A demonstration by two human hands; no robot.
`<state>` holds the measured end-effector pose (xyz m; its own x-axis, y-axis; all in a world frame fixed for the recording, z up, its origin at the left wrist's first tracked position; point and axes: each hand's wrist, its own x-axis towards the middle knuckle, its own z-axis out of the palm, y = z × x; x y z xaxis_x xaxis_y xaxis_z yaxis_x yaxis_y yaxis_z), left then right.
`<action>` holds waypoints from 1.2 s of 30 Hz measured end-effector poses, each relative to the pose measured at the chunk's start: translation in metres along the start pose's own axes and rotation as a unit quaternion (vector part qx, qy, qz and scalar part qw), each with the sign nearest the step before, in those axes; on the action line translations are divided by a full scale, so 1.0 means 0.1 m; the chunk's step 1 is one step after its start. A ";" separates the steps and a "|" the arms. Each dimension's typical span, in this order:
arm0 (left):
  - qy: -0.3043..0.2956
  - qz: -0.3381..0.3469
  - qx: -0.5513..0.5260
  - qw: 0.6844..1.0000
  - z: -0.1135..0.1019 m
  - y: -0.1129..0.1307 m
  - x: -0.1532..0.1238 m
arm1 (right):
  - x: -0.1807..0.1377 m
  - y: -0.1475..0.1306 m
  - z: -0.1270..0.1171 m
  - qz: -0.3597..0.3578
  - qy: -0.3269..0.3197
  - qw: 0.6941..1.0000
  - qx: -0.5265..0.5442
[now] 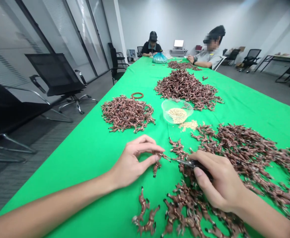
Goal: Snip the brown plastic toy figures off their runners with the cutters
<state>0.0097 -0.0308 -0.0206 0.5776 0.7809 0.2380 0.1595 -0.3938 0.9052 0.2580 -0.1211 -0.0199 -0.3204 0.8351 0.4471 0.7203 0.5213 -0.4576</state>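
My left hand (138, 160) pinches a small brown animal figurine (161, 154) between thumb and fingers, its thin legs pointing right. Another brown figurine lies on the green cloth just below those fingertips. In my right hand (217, 178) is a dark-handled tool (188, 163) with a slim metal tip; its exact kind is hard to make out. The tip points left, a short gap from the held figurine's legs. Loose brown figurines (182, 211) lie beneath and in front of my right hand. Two more (145, 215) rest apart, nearer to me.
A clear plastic bowl (176, 111) holds pale grain-like bits, some spilled beside it. Figurine heaps lie at left (127, 114), centre (184, 87) and right (246, 145). A brown ring (137, 95) and a blue bag (159, 58) are farther off. Two people sit at the far end.
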 end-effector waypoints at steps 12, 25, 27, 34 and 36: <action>-0.006 -0.229 -0.258 0.939 0.11 0.18 -0.06 | 0.01 -0.04 -0.03 0.033 0.026 0.999 0.020; -0.080 -0.117 -0.240 0.960 0.11 0.14 -0.12 | -0.01 -0.12 0.01 0.000 -0.048 0.999 0.024; -0.084 -0.115 -0.235 0.962 0.09 0.14 -0.13 | -0.02 -0.10 0.04 -0.003 -0.052 0.999 0.010; -0.045 -0.145 -0.207 0.967 0.17 0.13 -0.16 | -0.03 -0.11 0.09 -0.039 -0.018 0.997 -0.059; -0.022 -0.131 -0.199 0.971 0.18 0.15 -0.18 | -0.03 -0.13 0.11 -0.060 -0.005 0.994 -0.092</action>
<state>0.0162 -0.0600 -0.0182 0.5942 0.8038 -0.0267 -0.0108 0.0412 0.9991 0.2427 -0.1285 -0.0234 -0.4167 0.7712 0.4812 0.7767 0.5771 -0.2523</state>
